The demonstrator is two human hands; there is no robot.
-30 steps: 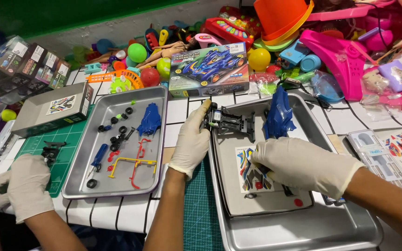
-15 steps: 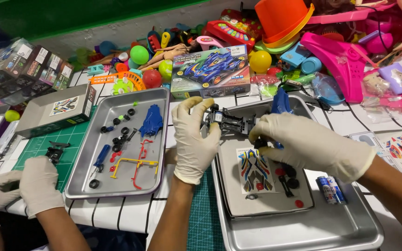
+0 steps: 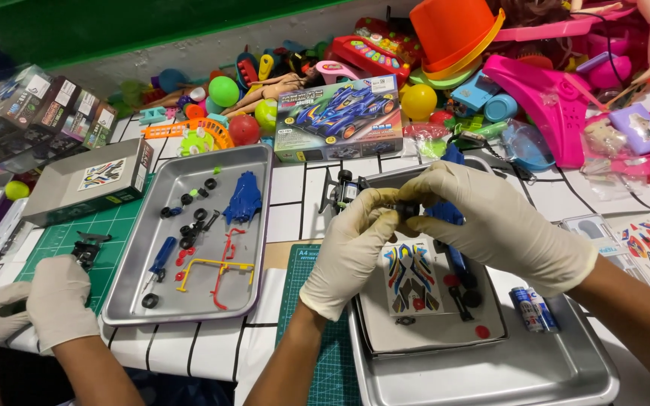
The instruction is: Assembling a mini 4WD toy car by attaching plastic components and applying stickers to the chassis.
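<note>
Both gloved hands, left [image 3: 351,252] and right [image 3: 494,225], pinch the black chassis [image 3: 355,189] over the tray [image 3: 566,368]. A slip of the fingers could likely drop it onto the sticker sheet [image 3: 409,280] or scatter the loose wheels [image 3: 466,289].

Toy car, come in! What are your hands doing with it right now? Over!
Left hand and right hand, both gloved, pinch the black toy car chassis above the metal tray. Sticker sheet and batteries lie below. Another person's gloved hands work far left.
</note>
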